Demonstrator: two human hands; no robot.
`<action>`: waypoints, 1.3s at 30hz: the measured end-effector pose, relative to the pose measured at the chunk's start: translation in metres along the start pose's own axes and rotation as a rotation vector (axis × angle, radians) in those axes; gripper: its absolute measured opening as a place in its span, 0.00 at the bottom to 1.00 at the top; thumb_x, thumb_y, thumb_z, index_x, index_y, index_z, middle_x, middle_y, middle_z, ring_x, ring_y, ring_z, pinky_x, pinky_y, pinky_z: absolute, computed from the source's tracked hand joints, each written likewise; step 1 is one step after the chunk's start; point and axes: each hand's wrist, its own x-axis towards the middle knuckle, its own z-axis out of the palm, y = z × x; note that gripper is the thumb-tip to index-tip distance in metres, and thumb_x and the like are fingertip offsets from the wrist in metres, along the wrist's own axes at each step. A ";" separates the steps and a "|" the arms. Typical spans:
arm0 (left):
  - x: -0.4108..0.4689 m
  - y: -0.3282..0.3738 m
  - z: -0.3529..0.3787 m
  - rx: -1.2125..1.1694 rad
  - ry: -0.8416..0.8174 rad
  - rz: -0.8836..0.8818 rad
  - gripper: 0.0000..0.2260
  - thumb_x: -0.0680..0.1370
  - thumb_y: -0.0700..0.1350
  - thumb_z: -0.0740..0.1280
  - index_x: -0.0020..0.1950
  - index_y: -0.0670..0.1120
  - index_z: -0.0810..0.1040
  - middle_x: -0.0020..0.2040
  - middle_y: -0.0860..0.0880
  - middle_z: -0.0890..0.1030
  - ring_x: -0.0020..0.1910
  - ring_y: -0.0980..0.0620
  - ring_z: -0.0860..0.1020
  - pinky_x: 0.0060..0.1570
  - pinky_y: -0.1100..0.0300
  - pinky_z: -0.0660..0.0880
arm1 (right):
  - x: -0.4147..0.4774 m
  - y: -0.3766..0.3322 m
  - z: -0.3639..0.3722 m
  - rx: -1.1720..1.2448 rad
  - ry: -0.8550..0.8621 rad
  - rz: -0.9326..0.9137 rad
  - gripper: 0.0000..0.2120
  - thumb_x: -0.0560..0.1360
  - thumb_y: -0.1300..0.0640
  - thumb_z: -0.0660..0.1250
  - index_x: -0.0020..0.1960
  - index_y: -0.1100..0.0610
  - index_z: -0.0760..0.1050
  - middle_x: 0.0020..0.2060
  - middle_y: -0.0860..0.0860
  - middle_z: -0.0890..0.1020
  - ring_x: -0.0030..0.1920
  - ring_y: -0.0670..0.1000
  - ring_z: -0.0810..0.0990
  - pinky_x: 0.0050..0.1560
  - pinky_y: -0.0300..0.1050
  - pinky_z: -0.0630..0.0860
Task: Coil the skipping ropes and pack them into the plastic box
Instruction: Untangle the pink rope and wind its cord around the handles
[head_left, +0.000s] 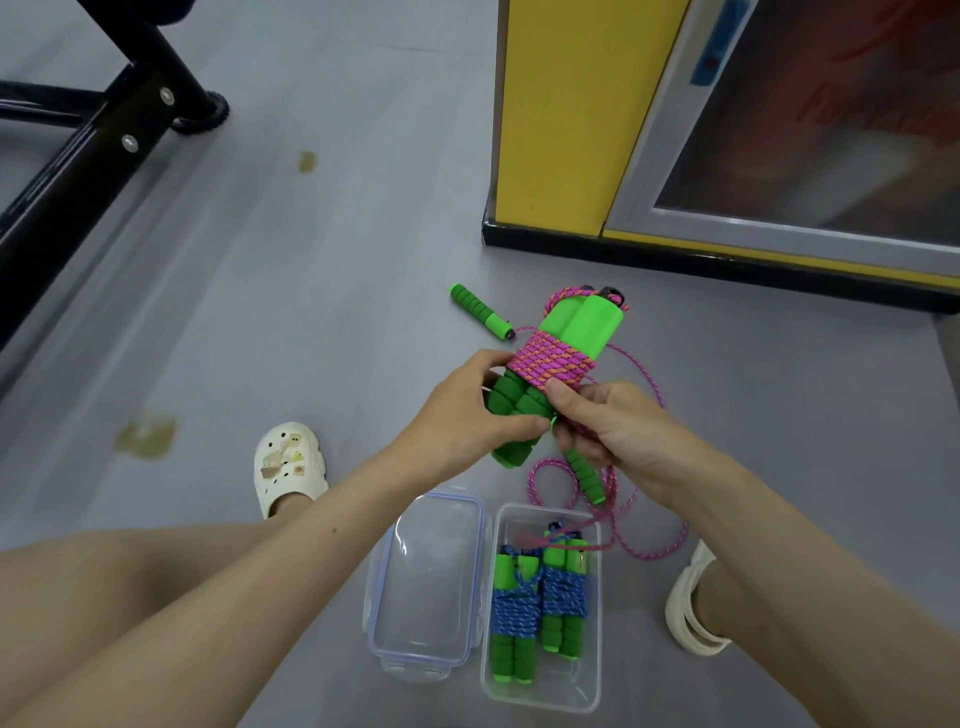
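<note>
The pink rope bundle (550, 361) is held up just beyond the plastic box (592, 693). My left hand (467, 410) clamps its fingers round the foam grips. My right hand (615, 434) presses its thumb on the coil, fingers curled round a second handle (586, 474). Two blue rope bundles (540, 597) lie in the box, with the lid (426, 582) touching it.

Grey floor (363, 260) with gym furniture and shoes at its edges

A black metal frame (93, 140) with silver bolts crosses the upper left, ending in a ribbed rubber foot (215, 109) on the floor. At upper right stands a yellow panel (566, 114) on a black base strip (675, 260), with a silver-framed glazed panel (831, 156) beside it. Two yellowish stains mark the floor – a small one (306, 161) and a larger one (146, 435). A white clog (288, 465) with charms sits left of centre; another clog (691, 608) is at lower right.
</note>
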 end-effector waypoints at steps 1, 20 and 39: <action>0.000 0.001 0.000 -0.019 -0.001 -0.007 0.29 0.69 0.42 0.77 0.67 0.50 0.69 0.51 0.52 0.76 0.46 0.58 0.77 0.39 0.70 0.76 | 0.000 0.000 0.001 0.000 -0.003 -0.004 0.21 0.75 0.44 0.63 0.34 0.61 0.74 0.27 0.57 0.70 0.22 0.47 0.60 0.23 0.37 0.58; -0.007 0.012 -0.003 -0.182 -0.049 -0.204 0.21 0.70 0.37 0.76 0.59 0.43 0.72 0.47 0.40 0.82 0.35 0.43 0.83 0.30 0.60 0.78 | -0.004 -0.003 0.004 -0.082 0.008 0.001 0.22 0.77 0.49 0.64 0.26 0.53 0.77 0.23 0.51 0.73 0.20 0.44 0.62 0.22 0.35 0.59; -0.008 0.009 -0.002 -0.511 -0.029 -0.249 0.10 0.72 0.36 0.73 0.51 0.44 0.78 0.38 0.46 0.82 0.34 0.45 0.82 0.33 0.60 0.79 | -0.001 0.002 0.014 -0.256 0.206 -0.226 0.15 0.73 0.66 0.69 0.56 0.55 0.72 0.42 0.52 0.82 0.42 0.48 0.82 0.43 0.39 0.79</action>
